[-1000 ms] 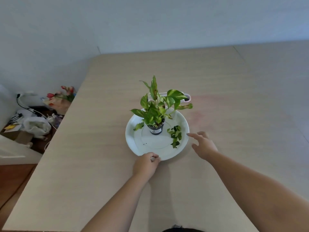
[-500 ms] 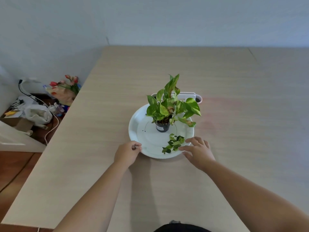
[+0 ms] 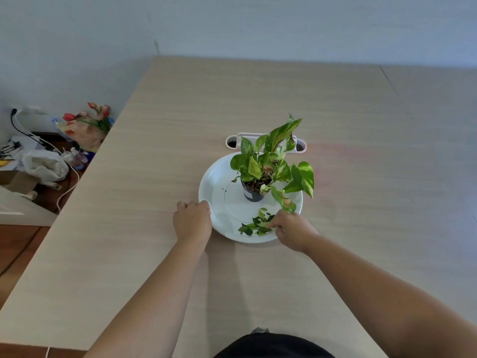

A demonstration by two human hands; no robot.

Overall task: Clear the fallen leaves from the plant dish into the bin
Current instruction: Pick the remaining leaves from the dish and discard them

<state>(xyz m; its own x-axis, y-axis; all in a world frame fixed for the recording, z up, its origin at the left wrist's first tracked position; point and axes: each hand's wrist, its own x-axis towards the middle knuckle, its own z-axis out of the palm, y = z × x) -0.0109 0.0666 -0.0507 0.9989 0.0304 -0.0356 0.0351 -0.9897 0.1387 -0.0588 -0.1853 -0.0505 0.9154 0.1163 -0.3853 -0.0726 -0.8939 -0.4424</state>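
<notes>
A white round dish (image 3: pixel 216 182) lies on the wooden table (image 3: pixel 361 125). A small dark pot with a green pothos plant (image 3: pixel 268 164) stands in its middle. A pile of fallen leaves (image 3: pixel 254 224) lies at the dish's near edge. My left hand (image 3: pixel 192 220) grips the dish's left rim. My right hand (image 3: pixel 293 229) rests on the right end of the leaf pile, fingertips pinched among the leaves. A small white bin (image 3: pixel 233 142) with dark openings stands just behind the dish, partly hidden by the plant.
Left of the table, on the floor, lie a bouquet of tulips (image 3: pixel 90 125), plastic bags (image 3: pixel 44 164), cables and a cardboard box. The table's left edge runs close to the dish. A pale wall stands behind.
The dish has turned, bringing the leaf pile from the right side round to the near edge. My left hand slid along the rim to the left. My right hand moved onto the leaves.
</notes>
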